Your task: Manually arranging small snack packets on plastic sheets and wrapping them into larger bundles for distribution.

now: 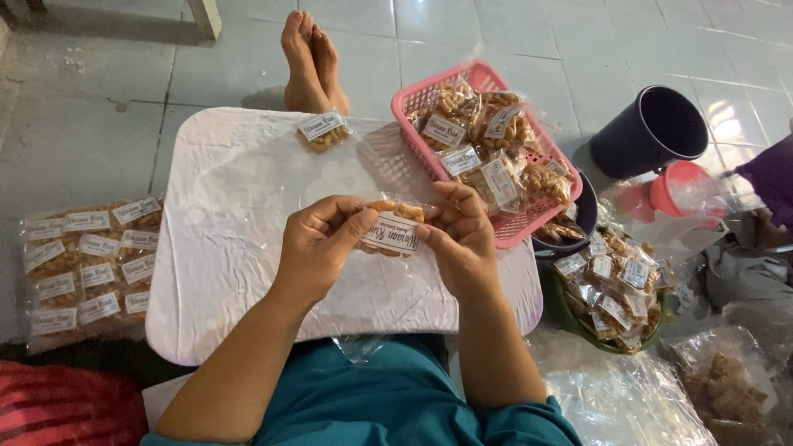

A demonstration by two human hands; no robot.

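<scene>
- The white tray lies across the person's lap and serves as the landmark here.
- Above the tray's near middle, the left hand and the right hand both pinch one small clear snack packet with a white label; fingers and thumbs are closed on its two ends.
- The packet hangs just over the tray surface, held between the two hands, with brown snack pieces showing at its top edge.
- At the tray's far edge lies a single labelled packet, apart from the hands.
- A pink basket filled with packets rests on the tray's far right corner, tilted.
- Right of the tray sits a green bowl heaped with more packets.
- Left of the tray, on the floor, lies a large clear bag of packets in rows.
- Beyond the tray's far edge are the person's bare feet, crossed on the tiles.
- Far right of the tray lies a dark bucket on its side, with a pink cup next to it.
</scene>
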